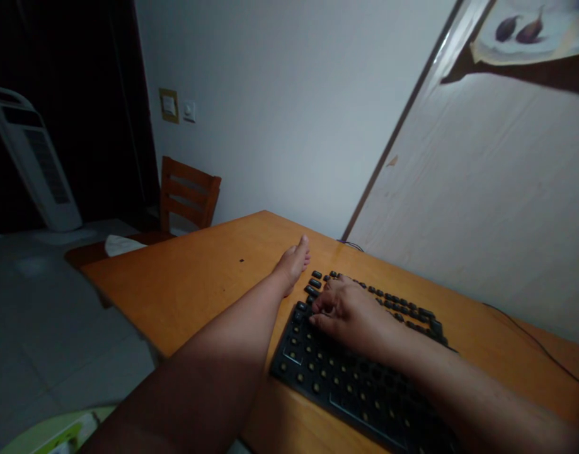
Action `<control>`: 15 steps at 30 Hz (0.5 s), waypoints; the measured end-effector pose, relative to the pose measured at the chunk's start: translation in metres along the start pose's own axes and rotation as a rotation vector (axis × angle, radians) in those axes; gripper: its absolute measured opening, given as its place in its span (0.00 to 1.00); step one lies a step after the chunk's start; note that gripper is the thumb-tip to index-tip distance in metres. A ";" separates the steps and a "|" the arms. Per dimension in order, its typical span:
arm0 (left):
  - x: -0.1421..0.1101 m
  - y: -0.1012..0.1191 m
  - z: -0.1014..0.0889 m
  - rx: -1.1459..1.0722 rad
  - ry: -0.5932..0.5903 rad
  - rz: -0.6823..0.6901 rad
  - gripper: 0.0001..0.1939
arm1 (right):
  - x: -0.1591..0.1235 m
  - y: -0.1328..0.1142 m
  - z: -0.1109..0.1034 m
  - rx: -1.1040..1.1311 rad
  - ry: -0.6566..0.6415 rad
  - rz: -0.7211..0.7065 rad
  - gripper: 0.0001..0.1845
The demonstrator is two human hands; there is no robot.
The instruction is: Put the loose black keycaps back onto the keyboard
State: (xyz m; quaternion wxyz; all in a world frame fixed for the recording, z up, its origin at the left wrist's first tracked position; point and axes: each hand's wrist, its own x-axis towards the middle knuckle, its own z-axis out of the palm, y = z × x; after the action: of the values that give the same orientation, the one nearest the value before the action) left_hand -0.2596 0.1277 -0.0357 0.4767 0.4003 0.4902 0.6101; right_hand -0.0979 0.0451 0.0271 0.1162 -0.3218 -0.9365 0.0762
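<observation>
A black keyboard [324, 392] lies on the wooden table, many of its switches bare. Loose black keycaps [388, 296] are set out in rows on the table beyond it. My right hand [348, 312] reaches over the keyboard's far left corner, thumb and forefinger drawn together around what looks like a keycap, mostly hidden by the fingers. A few keycaps [300, 309] sit at that corner. My left hand [293, 263] rests sideways on the table left of the loose keycaps, its thumb stretched out and its fingers loosely bent, with nothing visible in it.
A small black piece [241, 260] lies alone on the wooden table [194, 284]. A thin cable [535, 340] runs along the right side. Beyond the left edge stand a wooden chair [189, 189] and a white tower fan [43, 170]. A pale green round surface [34, 435] shows at lower left.
</observation>
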 end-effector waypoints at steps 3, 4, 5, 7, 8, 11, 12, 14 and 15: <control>0.001 -0.001 0.000 0.007 0.003 0.004 0.36 | -0.003 -0.004 0.006 -0.035 0.014 0.000 0.05; 0.002 -0.001 0.000 0.009 0.004 0.008 0.36 | -0.004 -0.005 0.008 -0.047 0.022 -0.001 0.04; 0.002 -0.002 -0.001 0.011 0.003 0.012 0.36 | -0.004 -0.006 0.009 -0.055 0.029 -0.001 0.04; 0.004 -0.004 -0.001 0.010 -0.004 0.022 0.36 | -0.005 -0.008 0.010 -0.066 0.030 0.002 0.05; 0.004 -0.005 -0.001 0.007 -0.007 0.029 0.36 | -0.005 -0.009 0.010 -0.068 0.024 0.008 0.05; 0.005 -0.007 -0.001 0.001 -0.013 0.037 0.37 | -0.004 -0.013 0.007 -0.080 0.002 0.037 0.06; 0.006 -0.007 -0.001 0.000 -0.014 0.039 0.37 | -0.004 -0.014 0.007 -0.091 -0.007 0.045 0.06; 0.006 -0.008 -0.001 0.001 -0.014 0.037 0.37 | -0.003 -0.018 0.005 -0.121 -0.029 0.056 0.06; 0.007 -0.008 -0.001 0.001 -0.014 0.037 0.37 | -0.002 -0.019 0.005 -0.137 -0.037 0.062 0.06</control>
State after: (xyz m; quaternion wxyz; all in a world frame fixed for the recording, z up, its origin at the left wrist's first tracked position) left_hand -0.2609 0.1342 -0.0435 0.4686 0.4138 0.4799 0.6155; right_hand -0.1088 0.0286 0.0263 0.0743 -0.3566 -0.9310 0.0214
